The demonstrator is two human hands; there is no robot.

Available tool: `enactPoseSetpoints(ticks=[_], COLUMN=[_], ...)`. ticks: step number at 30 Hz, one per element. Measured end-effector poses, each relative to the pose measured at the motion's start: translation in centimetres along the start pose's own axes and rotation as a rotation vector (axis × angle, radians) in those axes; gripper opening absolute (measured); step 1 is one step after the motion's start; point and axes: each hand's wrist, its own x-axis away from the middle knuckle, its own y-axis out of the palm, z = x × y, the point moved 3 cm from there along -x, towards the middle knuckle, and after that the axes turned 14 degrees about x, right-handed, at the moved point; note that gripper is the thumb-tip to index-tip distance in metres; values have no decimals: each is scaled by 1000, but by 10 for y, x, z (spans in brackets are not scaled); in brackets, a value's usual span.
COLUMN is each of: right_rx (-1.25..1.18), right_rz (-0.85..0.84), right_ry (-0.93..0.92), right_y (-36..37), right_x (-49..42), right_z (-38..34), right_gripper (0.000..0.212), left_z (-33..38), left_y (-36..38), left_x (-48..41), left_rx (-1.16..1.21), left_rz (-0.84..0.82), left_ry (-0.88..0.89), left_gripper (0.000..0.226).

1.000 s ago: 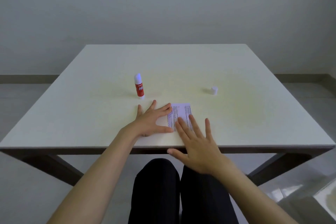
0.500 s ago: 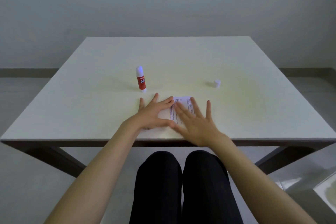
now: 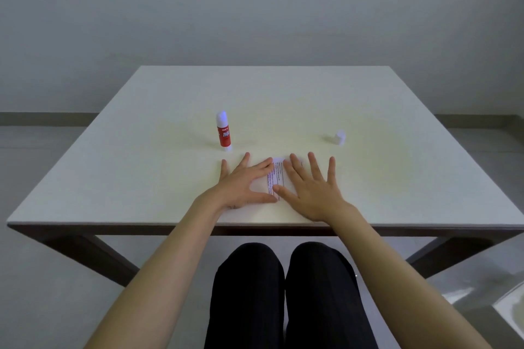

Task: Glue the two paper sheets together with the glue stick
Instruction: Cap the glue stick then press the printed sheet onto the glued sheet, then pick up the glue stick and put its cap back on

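Observation:
A small printed paper sheet (image 3: pixel 276 176) lies flat near the table's front edge, mostly covered by both hands; whether a second sheet lies under it I cannot tell. My left hand (image 3: pixel 243 183) rests palm-down on its left part, fingers spread. My right hand (image 3: pixel 312 185) lies flat on its right part, fingers spread too. The red-and-white glue stick (image 3: pixel 223 131) stands upright without its cap, just beyond my left hand. Its white cap (image 3: pixel 339 138) sits on the table beyond my right hand.
The white square table (image 3: pixel 170 178) has dark legs and ends at a front edge close to my wrists. My knees in dark trousers (image 3: pixel 283 292) are under it. A grey wall stands behind the table.
My right hand has slid forward and to the right across the paper, from the table's front edge onto the sheet's right part. My left hand stays pressed on the left part.

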Motion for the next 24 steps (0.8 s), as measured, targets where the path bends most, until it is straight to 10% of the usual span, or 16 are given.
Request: enactPoseSetpoints(ticks=[4,10,13,16,20,24], right_rx=[4,-25,-154,-500,-1247,-1799], right_rz=[43,104,318,519,322,106], right_ry=[-6,18,136,214,239,475], right_y=[9,6,-15,-36,-45,-44], right_x=[-3,0,9,17,10,2], right_z=[-3,-2,-5,-13,-27,-22], right_gripper=[80,77,80,59,26,44], left_z=[3,-1,-8,-7,5,36], left_y=[-6,-54,-58,-54,-55,-46], left_x=[5,19,-3,-17,-19,-13], left_rx=[168,623,620,603,633,756], left_rz=[73,1162,1059,1088,1108,836], left_ry=[30,86,-89,-68,-10,117], left_gripper=[69,33,59,31,23,27])
